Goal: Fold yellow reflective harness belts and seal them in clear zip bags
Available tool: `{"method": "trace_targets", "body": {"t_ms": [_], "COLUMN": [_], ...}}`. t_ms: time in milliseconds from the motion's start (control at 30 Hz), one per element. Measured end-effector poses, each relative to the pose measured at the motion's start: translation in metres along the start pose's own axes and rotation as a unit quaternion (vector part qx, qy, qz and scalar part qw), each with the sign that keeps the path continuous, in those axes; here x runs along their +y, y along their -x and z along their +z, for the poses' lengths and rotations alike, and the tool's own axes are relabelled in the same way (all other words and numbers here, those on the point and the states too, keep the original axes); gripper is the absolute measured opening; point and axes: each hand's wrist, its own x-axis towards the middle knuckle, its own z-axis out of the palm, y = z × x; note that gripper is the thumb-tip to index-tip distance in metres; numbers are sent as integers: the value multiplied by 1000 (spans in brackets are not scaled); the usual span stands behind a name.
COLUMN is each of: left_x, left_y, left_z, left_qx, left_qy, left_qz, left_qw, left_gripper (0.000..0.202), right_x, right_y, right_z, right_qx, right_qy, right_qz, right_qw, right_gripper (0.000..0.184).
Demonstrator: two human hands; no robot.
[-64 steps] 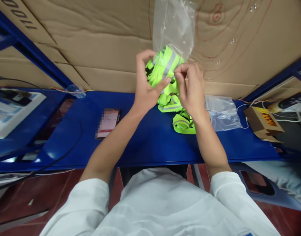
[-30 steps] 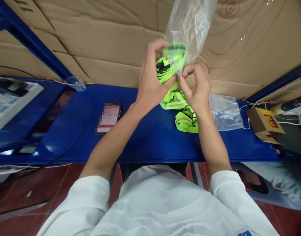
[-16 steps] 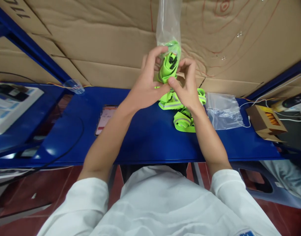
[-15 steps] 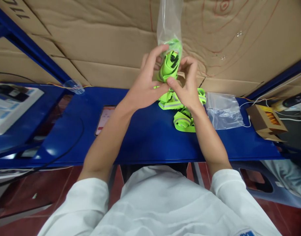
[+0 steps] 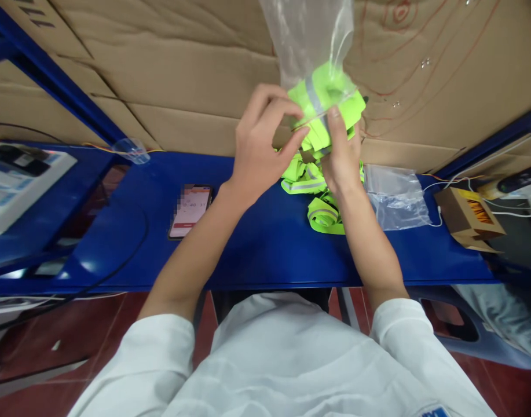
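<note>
A folded bundle of neon yellow-green reflective strap (image 5: 317, 130) with a grey stripe hangs above the shelf, partly inside a clear plastic bag (image 5: 306, 37). My right hand (image 5: 344, 159) grips the bundle from the right, its thumb lying across the front. At the bundle's left side my left hand (image 5: 265, 136) pinches the rim of the bag between thumb and fingertips. Below the hands, more neon reflective straps (image 5: 323, 214) lie loosely coiled on the blue shelf (image 5: 265, 249), partly hidden by my right forearm.
A phone (image 5: 190, 211) lies left of my left forearm. A clear plastic cup (image 5: 132, 150) stands at the back left. To the right are a flat clear bag (image 5: 395, 197) and an open cardboard box (image 5: 469, 217) beside white cables. Cardboard (image 5: 196, 69) forms the back wall.
The bundle has turned so its broad, striped side faces me, and the bag has spread wider. My left hand has shifted to the bag's rim; my right thumb has moved onto the bundle's front.
</note>
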Motion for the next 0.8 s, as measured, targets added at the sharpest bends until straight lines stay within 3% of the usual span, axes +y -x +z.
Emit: {"method": "trace_targets", "body": {"t_ms": [133,233,400,567,633,700,800], "left_x": [-7,-10,-6,-11,-11,-6,6], "left_y": [0,4,11,12,12,11,11], "left_z": [0,5,12,13,13,11,10], "left_qx": [-29,-17,25,17,18,22,32], "left_qy": [43,13,14,87,99,45,-81], "left_qz": [-56,-23,11,-13,-46,-61,-10], "left_qw": [997,1000,1000,996,994,997,996], "left_gripper": [25,37,45,47,49,43,31], "right_x": [5,4,6,2,-8,-22,-40], "right_y": [-6,-3,0,-8,-8,-6,1], "right_z": [-2,3,9,-4,-5,-2,7], "right_qx": [8,33,94,38,53,83,92], "right_qy": [-41,-23,-7,39,-15,-125,-237], "right_qz": [4,-7,-28,-10,16,38,60], "right_qw": [999,999,995,998,998,988,965], "right_gripper": [62,58,68,69,69,63,53]}}
